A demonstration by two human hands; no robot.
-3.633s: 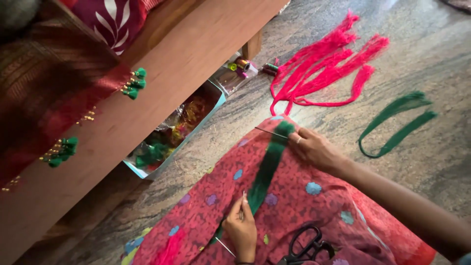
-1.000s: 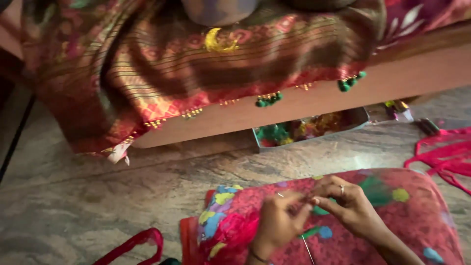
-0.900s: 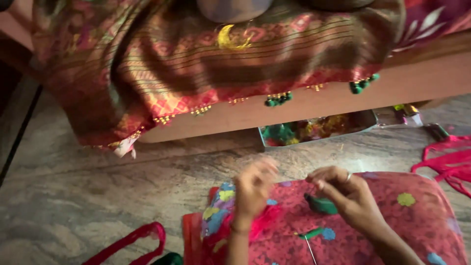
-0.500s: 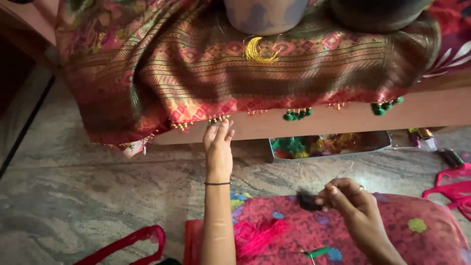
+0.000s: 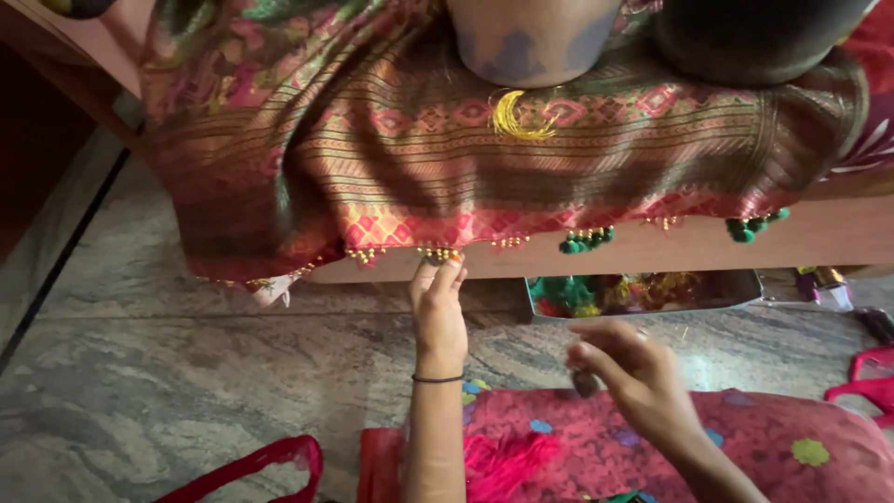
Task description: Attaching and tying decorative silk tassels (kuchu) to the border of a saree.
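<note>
My left hand [image 5: 439, 307], a black band at its wrist, reaches up to the beaded hem [image 5: 400, 253] of a patterned red and gold cloth [image 5: 466, 168] and pinches it at the gold beads. My right hand [image 5: 633, 373] hovers lower right over a pink cushion [image 5: 745, 447], fingers closed on a small dark piece [image 5: 585, 382]; what it is I cannot tell. Two green tassels [image 5: 585, 240] [image 5: 752, 224] hang from the hem further right. A bunch of pink thread [image 5: 503, 461] lies on the cushion beside my left forearm.
The cloth drapes over a wooden bench [image 5: 819, 237] with a grey pot [image 5: 531, 37] and a dark pot [image 5: 745, 37] on top. A tray of coloured threads [image 5: 643, 293] sits under the bench. A red strap [image 5: 251, 461] and pink strips [image 5: 866, 377] lie on the stone floor.
My left hand left the cushion and rose to the cloth's hem, now gripping it at the beads. My right hand lifted slightly with the dark piece. The view tilted up toward the bench.
</note>
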